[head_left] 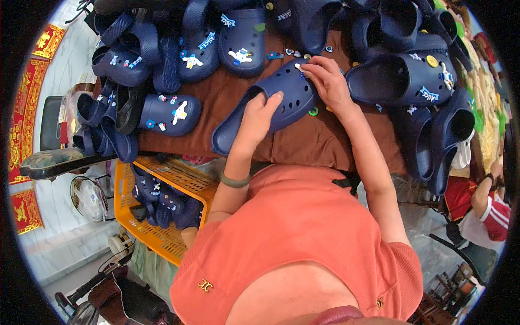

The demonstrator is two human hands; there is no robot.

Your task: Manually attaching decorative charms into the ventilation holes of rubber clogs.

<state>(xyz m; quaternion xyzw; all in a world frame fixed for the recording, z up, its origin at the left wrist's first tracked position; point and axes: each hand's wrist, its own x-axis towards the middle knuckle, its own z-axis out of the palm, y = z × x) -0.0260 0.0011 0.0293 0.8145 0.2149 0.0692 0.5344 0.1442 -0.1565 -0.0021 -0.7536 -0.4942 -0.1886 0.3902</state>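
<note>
A navy clog (290, 100) with round holes lies at a slant on the brown cloth before me, its toe pointing to the far right. My left hand (259, 116) grips it at the opening, thumb on the upper and fingers hidden inside. At the toe, my right hand (329, 84) pinches a small pale shoe charm (299, 67) against the upper; its fingertips partly cover it. Loose charms (292, 53) lie just beyond the toe, and a green ring-shaped charm (313, 111) rests beside the clog's near side.
Decorated navy clogs (242, 46) crowd the far side of the brown cloth (346, 141), with others left (169, 115) and right (428, 78). An orange basket (162, 244) of clogs stands below left. Another person's arm (482, 195) shows at far right.
</note>
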